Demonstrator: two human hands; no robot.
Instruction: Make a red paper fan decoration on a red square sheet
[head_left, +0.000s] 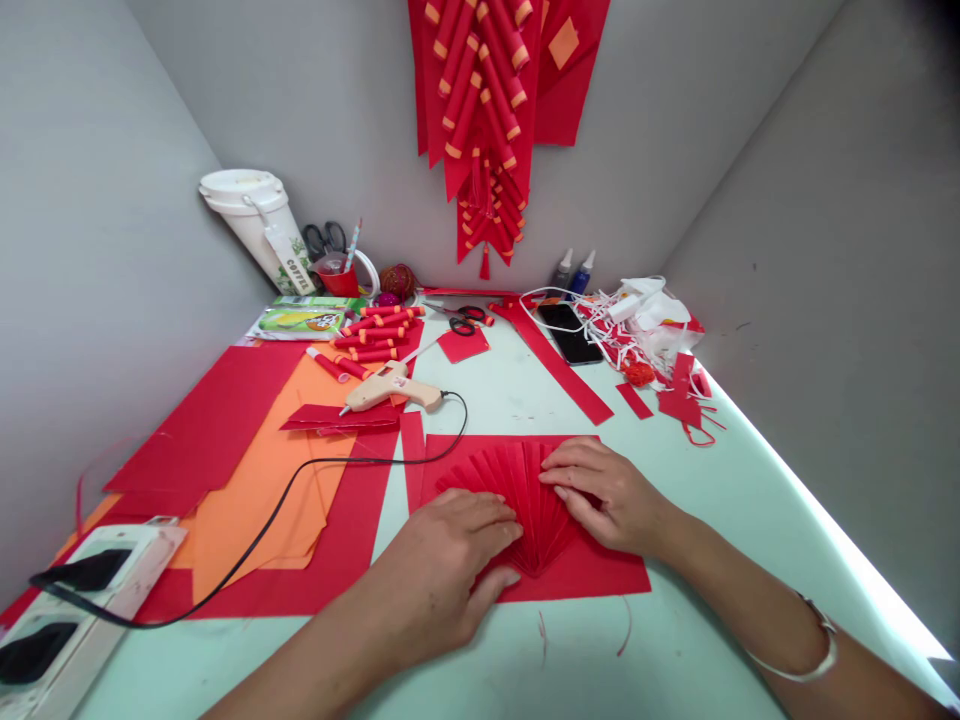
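A pleated red paper fan [534, 510] lies spread in a half-round on a red paper sheet [619, 575], its folds meeting near the sheet's front edge. On its left side rests my left hand [461, 545], fingers stretched over the pleats and thumb apart, toward the folds' meeting point. My right hand [600, 490] lies on the fan's upper right, fingers extended across the pleats. Both hands press from above, covering parts of the fan. Whether any fold is pinched under the right fingers is hidden.
Behind my left hand lie a glue gun [390, 388] with its black cord [300, 470], folded red paper [337, 420] and red paper rolls [379, 335]. Scissors [466, 318], a phone [570, 333] and scraps [637, 315] sit farther back. A power strip [127, 580] stands front left.
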